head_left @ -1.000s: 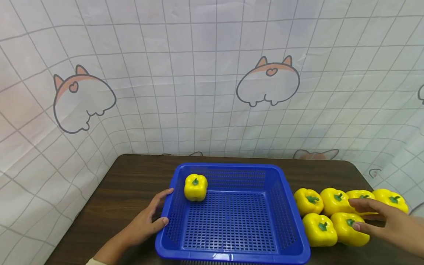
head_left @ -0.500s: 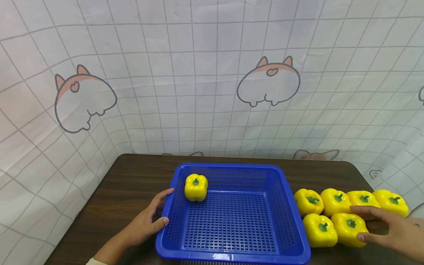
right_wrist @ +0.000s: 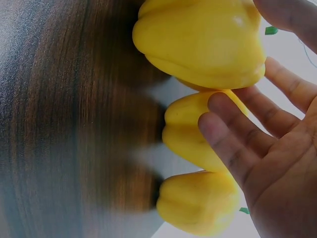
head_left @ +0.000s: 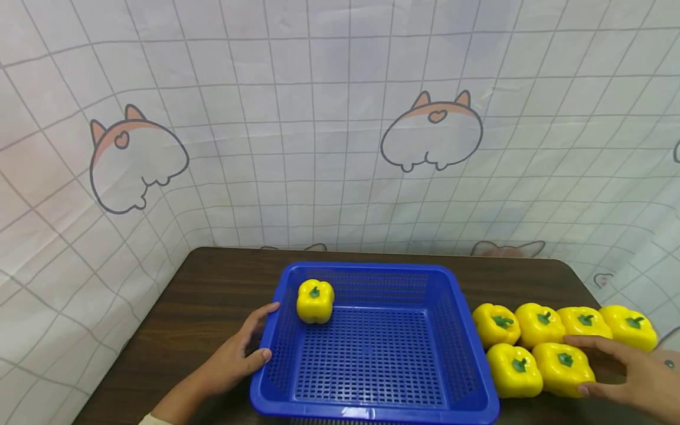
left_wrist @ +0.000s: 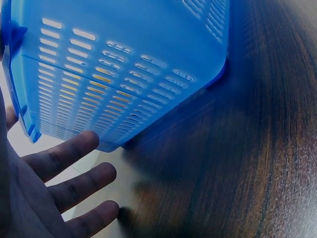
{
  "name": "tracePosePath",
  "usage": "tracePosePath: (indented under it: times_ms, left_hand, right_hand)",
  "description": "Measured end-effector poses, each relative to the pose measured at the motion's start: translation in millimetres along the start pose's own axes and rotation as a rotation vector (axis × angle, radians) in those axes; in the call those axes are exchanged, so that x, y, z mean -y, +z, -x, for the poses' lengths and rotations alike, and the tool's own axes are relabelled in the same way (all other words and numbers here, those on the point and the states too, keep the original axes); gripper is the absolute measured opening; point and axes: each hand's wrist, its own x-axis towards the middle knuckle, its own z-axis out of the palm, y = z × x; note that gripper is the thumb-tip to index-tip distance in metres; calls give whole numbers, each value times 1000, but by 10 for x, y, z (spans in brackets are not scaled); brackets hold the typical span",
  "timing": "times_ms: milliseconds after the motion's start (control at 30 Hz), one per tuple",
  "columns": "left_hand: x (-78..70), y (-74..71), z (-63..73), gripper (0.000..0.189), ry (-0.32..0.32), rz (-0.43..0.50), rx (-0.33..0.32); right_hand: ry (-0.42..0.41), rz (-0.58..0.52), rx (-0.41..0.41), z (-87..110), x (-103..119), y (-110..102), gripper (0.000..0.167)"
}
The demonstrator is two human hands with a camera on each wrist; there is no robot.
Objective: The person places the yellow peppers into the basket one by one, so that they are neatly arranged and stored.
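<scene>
A blue plastic basket (head_left: 372, 413) with slotted walls holds one yellow bell pepper (head_left: 315, 302) in its back left corner. My left hand (head_left: 234, 357) rests against the basket's left rim with index finger and thumb. Below that rim, its other fingers extend apart from the slotted wall in the left wrist view. My right hand (head_left: 629, 372) is at the right side of the front right yellow bell pepper (head_left: 560, 372). Its thumb and index fingertips are right at the pepper's edge, the fingers (right_wrist: 242, 126) fairly straight. The pepper sits among several others right of the basket.
A second front yellow bell pepper (head_left: 514, 372) sits between the basket and the right hand's pepper. Behind stands a row of yellow bell peppers (head_left: 584, 321). The dark wood table (head_left: 223, 289) ends at a wall hanging (head_left: 319, 147) with a grid pattern.
My right hand has drawn back slightly from over the peppers and lowered beside the front right one. The left hand, basket and peppers stay essentially in place.
</scene>
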Motion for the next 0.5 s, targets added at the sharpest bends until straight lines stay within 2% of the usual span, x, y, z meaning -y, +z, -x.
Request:
tracePosePath:
  times_ms: [167,267,500]
  left_hand:
    - [-2,-1,-5,73,12,25,12]
    - [-6,3,-6,73,20,46,21]
    - [-7,-1,-4,73,12,39,21]
  right_hand:
    - [-120,-104,-15,25,-125,29,74]
    - [-161,-131,-11,29,-162,31,74]
    - [-147,-98,-37,38,-110,40,71]
